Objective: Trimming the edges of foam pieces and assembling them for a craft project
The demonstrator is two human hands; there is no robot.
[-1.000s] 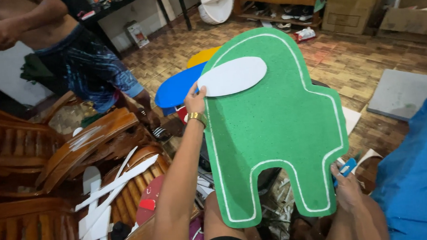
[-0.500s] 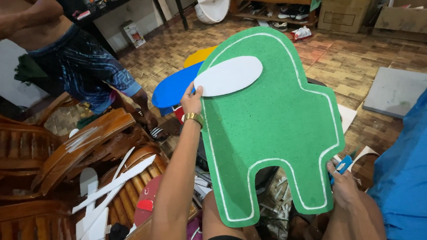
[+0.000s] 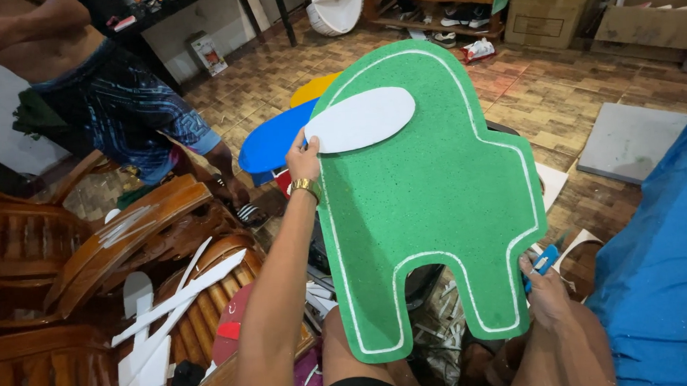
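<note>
The left hand (image 3: 303, 158), with a gold bracelet (image 3: 306, 187) at the wrist, grips the upper left edge of a large green foam cutout (image 3: 429, 205), thumb on the face and fingers closed behind the edge. The cutout is held upright in the air in front of the person, between the two hands; it has a rounded top, two short legs and a thin white outline drawn just inside its edge. A white oval foam piece (image 3: 360, 120) lies flat on its upper face, touching the left thumb. The right hand (image 3: 544, 288) is at the cutout's lower right leg, closed around a small blue tool (image 3: 546, 260); whether it also pinches the foam cannot be told. Behind the cutout, blue (image 3: 273, 142) and yellow (image 3: 313, 88) foam shapes show partly. To the left stand wooden chairs (image 3: 129, 241) with white foam offcuts (image 3: 174, 301) lying on them. A second person in patterned blue shorts (image 3: 124, 110) stands at upper left. A grey foam sheet (image 3: 635, 140) lies on the tiled floor (image 3: 555, 91) to the right.
</note>
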